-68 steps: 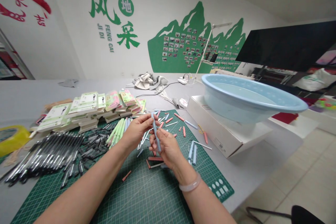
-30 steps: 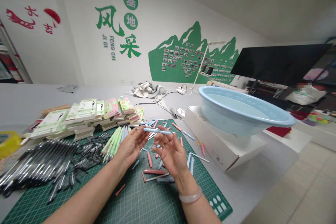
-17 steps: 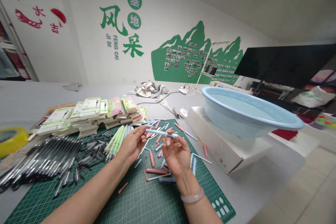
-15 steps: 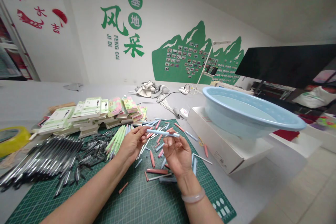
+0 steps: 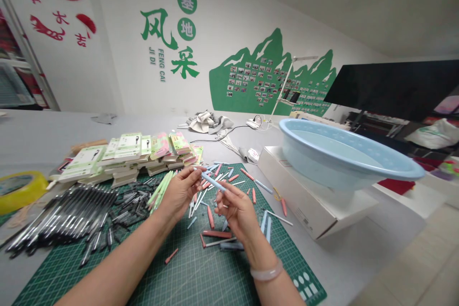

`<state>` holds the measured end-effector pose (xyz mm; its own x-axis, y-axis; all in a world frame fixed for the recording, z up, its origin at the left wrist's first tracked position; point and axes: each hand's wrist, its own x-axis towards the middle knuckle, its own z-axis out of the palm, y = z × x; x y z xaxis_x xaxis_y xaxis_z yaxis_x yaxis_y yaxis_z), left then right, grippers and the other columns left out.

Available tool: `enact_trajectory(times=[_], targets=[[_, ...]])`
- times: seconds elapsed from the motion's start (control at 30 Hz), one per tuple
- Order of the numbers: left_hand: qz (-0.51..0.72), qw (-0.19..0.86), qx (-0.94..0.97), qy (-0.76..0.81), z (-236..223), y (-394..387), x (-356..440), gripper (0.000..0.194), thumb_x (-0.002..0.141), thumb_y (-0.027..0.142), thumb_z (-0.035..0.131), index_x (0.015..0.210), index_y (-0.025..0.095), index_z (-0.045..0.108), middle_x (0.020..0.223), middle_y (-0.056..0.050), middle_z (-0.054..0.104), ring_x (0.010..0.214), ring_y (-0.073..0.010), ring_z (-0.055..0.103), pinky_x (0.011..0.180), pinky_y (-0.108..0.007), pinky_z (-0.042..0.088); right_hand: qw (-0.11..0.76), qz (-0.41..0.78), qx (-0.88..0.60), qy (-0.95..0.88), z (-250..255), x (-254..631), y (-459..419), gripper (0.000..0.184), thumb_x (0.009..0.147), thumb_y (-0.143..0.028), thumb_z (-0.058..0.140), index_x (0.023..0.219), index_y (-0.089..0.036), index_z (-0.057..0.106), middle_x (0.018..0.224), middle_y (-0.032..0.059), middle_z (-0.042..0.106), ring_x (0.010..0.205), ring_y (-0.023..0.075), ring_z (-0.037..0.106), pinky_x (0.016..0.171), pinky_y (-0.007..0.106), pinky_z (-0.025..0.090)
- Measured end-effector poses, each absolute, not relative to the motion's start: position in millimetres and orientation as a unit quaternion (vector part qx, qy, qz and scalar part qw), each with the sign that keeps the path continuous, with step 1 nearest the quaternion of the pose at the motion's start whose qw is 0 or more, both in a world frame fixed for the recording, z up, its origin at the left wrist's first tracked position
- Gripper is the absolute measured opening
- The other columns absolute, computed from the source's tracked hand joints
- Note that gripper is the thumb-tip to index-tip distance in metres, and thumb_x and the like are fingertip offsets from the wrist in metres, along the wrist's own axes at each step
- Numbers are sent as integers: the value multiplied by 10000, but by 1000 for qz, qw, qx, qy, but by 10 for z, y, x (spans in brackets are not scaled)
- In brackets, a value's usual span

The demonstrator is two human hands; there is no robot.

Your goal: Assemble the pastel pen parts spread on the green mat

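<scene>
My left hand [image 5: 179, 192] and my right hand [image 5: 235, 208] are raised over a green cutting mat [image 5: 193, 267]. Between them is a light blue pen [image 5: 212, 181], tilted down to the right. The left fingers pinch its upper left end. The right fingertips pinch its lower right end. Under the hands, loose blue and pink pen parts [image 5: 215, 236] are scattered on the mat. A bundle of light green pens [image 5: 159, 190] lies just left of my left hand.
A pile of black refills and pens [image 5: 68, 217] lies at the mat's left. Stacked green and pink packets [image 5: 125, 153] sit behind it. A light blue basin [image 5: 344, 155] rests on a white box [image 5: 308, 191] at the right. Yellow tape roll [image 5: 17, 189] sits far left.
The blue pen went from upright to level, and now slants down to the right. My right fingers have slid in along it, closer to the left hand.
</scene>
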<state>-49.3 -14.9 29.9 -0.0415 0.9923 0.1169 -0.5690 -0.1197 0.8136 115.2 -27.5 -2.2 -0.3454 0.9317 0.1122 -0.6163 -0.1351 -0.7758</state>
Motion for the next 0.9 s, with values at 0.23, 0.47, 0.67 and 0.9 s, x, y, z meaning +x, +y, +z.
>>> enact_trajectory(times=[0.23,0.47,0.67,0.9], targets=[[653,576,399,288,266,-144,-533,198,739,312,675,822,133,691,564,31,482,507,-46,421,461,-151,340,480,713,-212,-464,-103,1051,-311,224,805,-293,603,960,-131,604,639,28,631,436,107,561,459,254,505],[644,543,460,281,312,-141,-602,166,774,291,639,796,130,674,615,20,489,523,-50,377,482,-172,325,435,773,-172,-429,-78,1024,-346,223,827,-299,567,930,-106,611,606,7,604,382,61,480,437,219,492],[628,546,455,317,285,-142,-571,246,767,353,630,902,151,667,604,29,468,491,-55,385,431,-170,308,454,716,-211,-486,-116,975,-335,197,827,-303,565,924,-133,583,629,16,632,407,76,507,463,239,500],[608,531,480,343,243,-135,-542,226,778,358,617,767,133,636,495,53,380,424,-40,320,379,-154,223,475,696,-232,-486,-133,954,-351,192,821,-322,574,842,-132,585,572,-2,602,370,71,480,403,209,465]])
